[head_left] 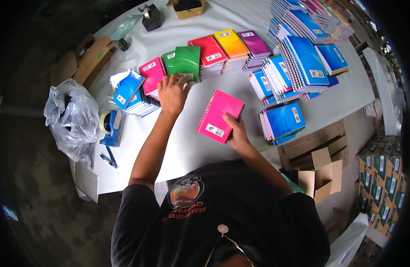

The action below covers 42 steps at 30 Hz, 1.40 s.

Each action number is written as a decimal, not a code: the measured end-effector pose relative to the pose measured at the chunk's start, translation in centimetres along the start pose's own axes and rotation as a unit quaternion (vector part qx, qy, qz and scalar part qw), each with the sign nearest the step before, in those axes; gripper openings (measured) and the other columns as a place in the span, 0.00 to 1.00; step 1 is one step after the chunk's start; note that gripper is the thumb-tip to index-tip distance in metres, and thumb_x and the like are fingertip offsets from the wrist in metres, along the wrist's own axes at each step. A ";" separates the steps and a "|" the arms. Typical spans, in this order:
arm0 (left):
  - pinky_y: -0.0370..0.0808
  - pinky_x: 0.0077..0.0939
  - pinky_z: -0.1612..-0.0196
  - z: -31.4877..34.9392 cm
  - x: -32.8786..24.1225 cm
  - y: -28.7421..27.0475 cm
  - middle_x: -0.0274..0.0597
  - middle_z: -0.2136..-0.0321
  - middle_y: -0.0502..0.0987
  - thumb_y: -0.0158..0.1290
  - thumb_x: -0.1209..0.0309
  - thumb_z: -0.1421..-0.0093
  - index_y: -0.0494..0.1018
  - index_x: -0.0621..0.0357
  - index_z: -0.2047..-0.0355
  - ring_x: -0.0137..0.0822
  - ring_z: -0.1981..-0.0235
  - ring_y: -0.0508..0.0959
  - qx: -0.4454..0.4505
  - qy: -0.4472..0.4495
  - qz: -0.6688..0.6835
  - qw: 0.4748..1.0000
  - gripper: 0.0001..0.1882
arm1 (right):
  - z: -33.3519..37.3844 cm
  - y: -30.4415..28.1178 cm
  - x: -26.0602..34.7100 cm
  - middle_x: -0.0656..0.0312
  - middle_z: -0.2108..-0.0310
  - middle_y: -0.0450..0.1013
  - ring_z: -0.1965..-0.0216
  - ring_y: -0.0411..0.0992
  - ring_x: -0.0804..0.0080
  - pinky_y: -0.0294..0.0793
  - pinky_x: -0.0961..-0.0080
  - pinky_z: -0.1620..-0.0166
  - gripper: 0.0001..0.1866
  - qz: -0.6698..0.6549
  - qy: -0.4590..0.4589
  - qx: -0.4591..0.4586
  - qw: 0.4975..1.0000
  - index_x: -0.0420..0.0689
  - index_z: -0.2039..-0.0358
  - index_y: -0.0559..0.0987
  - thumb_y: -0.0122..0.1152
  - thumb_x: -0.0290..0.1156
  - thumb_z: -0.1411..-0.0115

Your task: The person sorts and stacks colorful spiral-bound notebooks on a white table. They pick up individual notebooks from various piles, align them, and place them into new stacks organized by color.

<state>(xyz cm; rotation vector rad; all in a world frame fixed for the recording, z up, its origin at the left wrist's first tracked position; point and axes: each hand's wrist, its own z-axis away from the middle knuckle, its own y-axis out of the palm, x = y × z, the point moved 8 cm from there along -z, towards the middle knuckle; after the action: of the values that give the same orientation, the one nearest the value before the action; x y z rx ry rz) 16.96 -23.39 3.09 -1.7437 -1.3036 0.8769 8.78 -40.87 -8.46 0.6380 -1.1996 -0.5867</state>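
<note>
In my right hand [237, 132] is a pink spiral notebook [220, 111] with a white label, tilted over the table; my thumb lies on its cover at the right edge. My left hand [173, 94], fingers apart and curled, is at the lower edge of the top green notebook [187, 59]. Whether the fingertips touch that cover is hard to tell. Left of the green stack stand pink notebooks [152, 73] and blue notebooks [129, 89]. To its right are stacks of red notebooks [208, 50], yellow notebooks [231, 43] and purple notebooks [254, 43].
Tall piles of blue notebooks [305, 60] fill the table's right side, with a smaller stack [285, 119] nearer me. Tape dispensers [111, 127], [151, 18], a clear plastic bag [71, 120] and pens [109, 159] lie leftward. An open carton [323, 175] sits below the right edge.
</note>
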 end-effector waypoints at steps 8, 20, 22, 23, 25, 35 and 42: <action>0.71 0.30 0.54 5.9 13.5 -3.5 0.49 0.51 0.70 0.57 0.61 0.48 0.62 0.60 0.46 0.49 0.53 0.72 0.082 -0.142 -0.145 0.976 0.31 | 0.7 0.0 0.3 0.62 0.62 0.70 0.59 0.70 0.77 0.70 0.76 0.56 0.19 0.021 0.047 0.035 0.998 0.41 0.55 0.67 0.59 0.32 0.45; 0.51 0.42 0.40 9.3 -5.1 -5.7 0.48 0.43 0.61 0.50 0.80 0.53 0.70 0.58 0.53 0.44 0.39 0.56 0.134 0.143 0.208 0.958 0.23 | 0.8 2.5 0.0 0.56 0.53 0.66 0.53 0.66 0.70 0.68 0.70 0.50 0.37 0.142 0.091 0.118 0.979 0.38 0.47 0.60 0.68 0.34 0.54; 0.47 0.36 0.38 10.2 -3.6 -4.3 0.51 0.39 0.52 0.52 0.77 0.51 0.48 0.59 0.38 0.44 0.38 0.53 0.125 -0.144 0.572 0.798 0.40 | 1.4 3.7 1.7 0.55 0.52 0.64 0.51 0.64 0.69 0.65 0.71 0.48 0.41 0.193 -0.006 0.156 0.969 0.37 0.46 0.58 0.70 0.32 0.58; 0.48 0.34 0.38 10.6 -4.6 -3.2 0.49 0.40 0.54 0.53 0.79 0.51 0.45 0.59 0.38 0.42 0.39 0.54 0.161 -0.174 0.642 0.730 0.41 | 1.9 4.4 2.7 0.55 0.52 0.64 0.50 0.63 0.70 0.64 0.72 0.48 0.41 0.233 -0.055 0.179 0.954 0.37 0.46 0.58 0.70 0.32 0.58; 0.57 0.31 0.42 12.5 -5.4 -0.2 0.42 0.44 0.58 0.53 0.85 0.57 0.43 0.58 0.38 0.37 0.42 0.59 0.254 -0.229 0.685 0.644 0.47 | 2.8 4.6 2.6 0.57 0.52 0.62 0.50 0.61 0.71 0.61 0.73 0.47 0.47 0.331 -0.087 0.227 0.912 0.39 0.44 0.56 0.74 0.34 0.61; 0.61 0.32 0.45 15.8 -6.2 6.2 0.43 0.55 0.66 0.61 0.74 0.58 0.59 0.58 0.49 0.37 0.47 0.63 0.238 -0.172 0.674 0.678 0.35 | 2.0 -0.2 -2.4 0.56 0.54 0.63 0.50 0.63 0.67 0.62 0.69 0.47 0.49 0.382 -0.180 0.173 0.890 0.41 0.47 0.56 0.78 0.38 0.66; 0.67 0.39 0.52 14.9 -6.5 6.0 0.45 0.58 0.73 0.63 0.68 0.56 0.71 0.56 0.55 0.51 0.57 0.71 0.202 0.224 0.240 0.923 0.25 | 1.0 -2.5 -1.8 0.49 0.47 0.60 0.48 0.62 0.53 0.61 0.66 0.46 0.33 0.564 -0.106 0.233 0.785 0.40 0.48 0.62 0.64 0.33 0.53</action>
<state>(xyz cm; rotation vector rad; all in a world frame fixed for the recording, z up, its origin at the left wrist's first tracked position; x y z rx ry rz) 5.07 -28.13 -8.62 -1.8029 -0.3630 0.8609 7.16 -41.40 -11.19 0.1468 -1.6969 0.7005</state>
